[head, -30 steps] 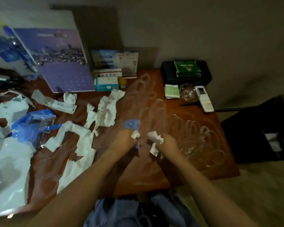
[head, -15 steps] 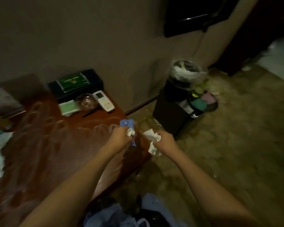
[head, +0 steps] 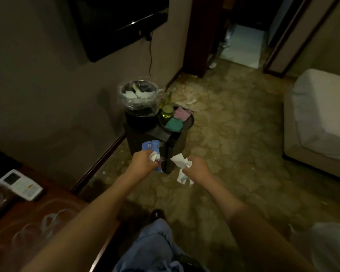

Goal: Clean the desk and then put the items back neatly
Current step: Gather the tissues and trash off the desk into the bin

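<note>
Carrying scraps off the worktop (head: 18,230), we grip a blue wrapper (head: 151,147) in our left hand (head: 141,163) and crumpled tissue (head: 180,165) in our right hand (head: 197,166), next needing a reach to the bin (head: 139,97) at twelve o'clock.

We stand in what looks like a hotel room: a wall-mounted television (head: 122,22), patterned carpet (head: 234,134), a white-sheeted bed (head: 318,114), a lined waste bin (head: 139,99), a remote control (head: 21,184) on the wooden counter (head: 47,222), and a narrow entry hallway (head: 241,44) beyond.
</note>
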The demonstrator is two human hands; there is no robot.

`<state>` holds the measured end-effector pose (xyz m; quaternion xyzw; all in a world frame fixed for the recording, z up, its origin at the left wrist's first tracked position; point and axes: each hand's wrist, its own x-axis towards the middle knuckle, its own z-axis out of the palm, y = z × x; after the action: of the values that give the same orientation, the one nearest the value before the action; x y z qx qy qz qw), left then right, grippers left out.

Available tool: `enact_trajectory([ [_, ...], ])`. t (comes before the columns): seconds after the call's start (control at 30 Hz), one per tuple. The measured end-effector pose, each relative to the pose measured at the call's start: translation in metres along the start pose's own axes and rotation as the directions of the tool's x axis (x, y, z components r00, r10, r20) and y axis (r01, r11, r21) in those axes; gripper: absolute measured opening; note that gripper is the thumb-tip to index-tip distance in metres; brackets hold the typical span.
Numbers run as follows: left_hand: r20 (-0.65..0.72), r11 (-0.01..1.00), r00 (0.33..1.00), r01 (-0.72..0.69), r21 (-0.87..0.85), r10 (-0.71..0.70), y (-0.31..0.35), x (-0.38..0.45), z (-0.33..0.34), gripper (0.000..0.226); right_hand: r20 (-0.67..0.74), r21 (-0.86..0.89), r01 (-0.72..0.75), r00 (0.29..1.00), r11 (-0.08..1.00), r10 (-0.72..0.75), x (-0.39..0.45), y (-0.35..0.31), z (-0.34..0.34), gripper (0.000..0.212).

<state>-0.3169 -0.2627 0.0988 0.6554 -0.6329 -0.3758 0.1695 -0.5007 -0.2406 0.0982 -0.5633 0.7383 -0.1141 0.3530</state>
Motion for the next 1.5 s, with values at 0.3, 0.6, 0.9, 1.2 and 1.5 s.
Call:
enact_trajectory([
  [0.3,-0.022,0.997,0.997,0.07,-0.036,-0.071,0.013,0.172,-0.022,0.023,0.045,-0.025,0.052,0.998,0.998,-0.05,0.17,-0.041,-0.043,0.047],
  [0.6,-0.085,0.994,0.994,0.067,-0.086,-0.075,0.042,0.32,-0.069,0.02,0.028,0.033,0.094,0.995,0.995,-0.095,0.311,-0.101,-0.097,0.055],
  [0.9,-0.112,0.958,0.962,0.227,-0.177,-0.248,0.035,0.393,-0.09,0.024,0.135,0.014,0.183,0.974,0.983,-0.183,0.405,-0.151,-0.099,0.022],
  [1.2,-0.18,0.873,0.869,0.409,-0.266,-0.461,0.02,0.469,-0.107,0.025,0.323,0.016,0.283,0.906,0.959,-0.272,0.514,-0.177,-0.102,0.023],
  [1.5,-0.147,0.805,0.804,0.528,-0.27,-0.576,0.019,0.516,-0.096,0.057,0.422,-0.043,0.375,0.847,0.926,-0.324,0.597,-0.191,-0.109,0.037],
])
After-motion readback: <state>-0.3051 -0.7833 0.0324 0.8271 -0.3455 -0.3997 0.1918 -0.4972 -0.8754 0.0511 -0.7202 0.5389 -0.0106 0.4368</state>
